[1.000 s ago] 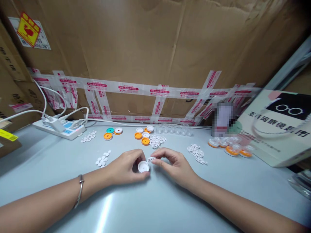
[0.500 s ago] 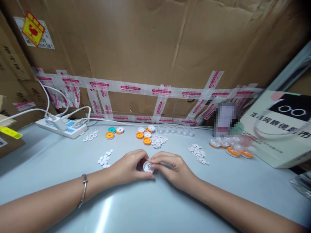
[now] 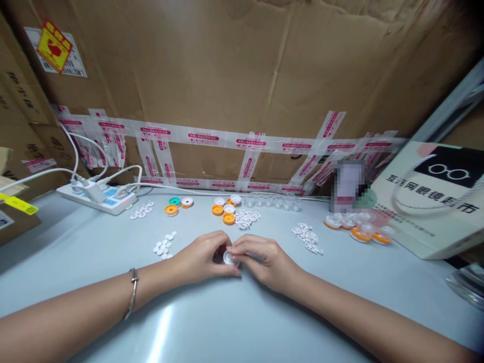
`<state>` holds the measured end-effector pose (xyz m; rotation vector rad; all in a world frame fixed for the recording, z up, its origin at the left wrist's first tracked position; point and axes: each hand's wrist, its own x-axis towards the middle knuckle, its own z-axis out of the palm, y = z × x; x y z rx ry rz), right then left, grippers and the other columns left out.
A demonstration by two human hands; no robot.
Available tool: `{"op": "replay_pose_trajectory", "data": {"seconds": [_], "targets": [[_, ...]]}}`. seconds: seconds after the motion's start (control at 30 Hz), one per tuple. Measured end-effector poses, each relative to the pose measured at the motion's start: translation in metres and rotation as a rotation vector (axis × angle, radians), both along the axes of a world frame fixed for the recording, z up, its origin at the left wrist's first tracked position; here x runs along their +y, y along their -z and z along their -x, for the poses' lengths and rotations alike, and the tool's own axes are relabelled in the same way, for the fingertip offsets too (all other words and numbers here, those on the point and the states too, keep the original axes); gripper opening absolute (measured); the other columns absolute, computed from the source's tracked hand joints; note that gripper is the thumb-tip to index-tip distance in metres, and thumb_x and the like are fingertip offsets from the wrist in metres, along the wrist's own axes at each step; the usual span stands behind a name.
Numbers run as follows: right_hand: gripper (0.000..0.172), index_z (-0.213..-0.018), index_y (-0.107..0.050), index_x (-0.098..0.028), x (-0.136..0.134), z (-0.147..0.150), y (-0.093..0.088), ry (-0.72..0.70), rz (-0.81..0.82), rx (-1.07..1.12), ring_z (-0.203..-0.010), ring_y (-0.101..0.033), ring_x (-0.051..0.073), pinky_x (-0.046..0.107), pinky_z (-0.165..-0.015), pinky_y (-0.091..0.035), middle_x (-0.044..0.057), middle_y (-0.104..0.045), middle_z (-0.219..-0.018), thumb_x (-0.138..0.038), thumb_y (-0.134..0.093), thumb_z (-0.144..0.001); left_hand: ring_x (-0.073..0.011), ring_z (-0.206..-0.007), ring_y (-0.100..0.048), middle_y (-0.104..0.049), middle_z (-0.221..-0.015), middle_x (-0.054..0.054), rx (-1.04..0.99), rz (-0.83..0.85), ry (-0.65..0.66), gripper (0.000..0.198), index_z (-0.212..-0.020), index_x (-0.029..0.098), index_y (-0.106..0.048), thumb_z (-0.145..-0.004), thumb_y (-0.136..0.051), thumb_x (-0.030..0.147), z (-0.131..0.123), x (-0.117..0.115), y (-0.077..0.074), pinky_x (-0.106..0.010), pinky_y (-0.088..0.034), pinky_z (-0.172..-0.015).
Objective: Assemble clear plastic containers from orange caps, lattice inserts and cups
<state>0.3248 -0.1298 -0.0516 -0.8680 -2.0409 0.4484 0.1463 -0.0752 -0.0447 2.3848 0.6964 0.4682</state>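
Note:
My left hand [image 3: 200,259] is curled round a small white round cap [image 3: 229,258] and holds it just above the pale blue table [image 3: 242,322]. My right hand [image 3: 262,257] meets it from the right, with thumb and fingertips pinched together on the cap's open face. What those fingertips press in is hidden. A metal bangle [image 3: 131,300] sits on my left wrist. Loose small white discs [image 3: 164,245] lie to the left of my hands.
At the back lie orange, white and teal caps [image 3: 227,207], [image 3: 176,205], piles of printed white discs [image 3: 245,219], [image 3: 307,238], clear cups [image 3: 270,202] and assembled orange-rimmed pieces [image 3: 357,227]. A power strip [image 3: 99,197] sits back left, a paper bag [image 3: 434,201] right. Taped cardboard walls the back.
My right hand has brought a small white piece from beside the cap onto it. The two hands have closed together over the cap, which is now mostly covered.

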Motion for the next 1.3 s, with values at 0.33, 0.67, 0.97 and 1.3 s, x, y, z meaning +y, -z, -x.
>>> {"op": "replay_pose_trajectory", "data": {"seconds": [0.33, 0.67, 0.97, 1.3], "targets": [[0.014, -0.090, -0.066, -0.018, 0.000, -0.004, -0.004, 0.030, 0.065, -0.013, -0.079, -0.064, 0.017, 0.030, -0.072, -0.052, 0.008, -0.068, -0.085, -0.019, -0.053, -0.084, -0.0153, -0.071, -0.049, -0.053, -0.078, -0.001, -0.011, -0.036, 0.041, 0.035, -0.085, 0.016, -0.056, -0.070, -0.068, 0.045, 0.003, -0.003, -0.001, -0.025, -0.037, -0.063], [0.025, -0.100, -0.065, -0.020, 0.008, -0.019, -0.015, 0.228, 0.240, 0.183, -0.083, -0.064, 0.017, 0.031, -0.080, -0.050, 0.005, -0.069, -0.093, -0.034, -0.061, -0.079, -0.0149, -0.072, -0.052, -0.060, -0.082, -0.003, -0.100, 0.185, -0.069, 0.026, -0.094, 0.015, -0.060, -0.073, -0.065, 0.030, 0.003, -0.002, -0.005, -0.026, -0.040, -0.066], [0.026, -0.087, -0.058, -0.015, 0.070, -0.155, -0.017, 0.908, 0.108, 0.171, -0.084, -0.059, 0.024, 0.043, -0.082, -0.044, 0.010, -0.064, -0.088, -0.024, -0.064, -0.063, -0.0173, -0.086, -0.060, -0.064, -0.096, -0.006, -0.398, 0.645, -0.155, 0.038, -0.106, 0.015, -0.053, -0.071, -0.067, 0.023, -0.005, -0.007, -0.004, -0.034, -0.043, -0.083], [0.025, -0.078, -0.052, -0.020, 0.078, -0.171, 0.017, 0.974, 0.202, 0.078, -0.067, -0.059, 0.021, 0.038, -0.070, -0.047, 0.002, -0.061, -0.068, -0.023, -0.067, -0.058, -0.0198, -0.092, -0.060, -0.064, -0.098, -0.007, -0.452, 0.707, -0.209, 0.030, -0.090, 0.016, -0.054, -0.070, -0.070, 0.033, -0.009, -0.009, -0.006, -0.035, -0.043, -0.085]]}}
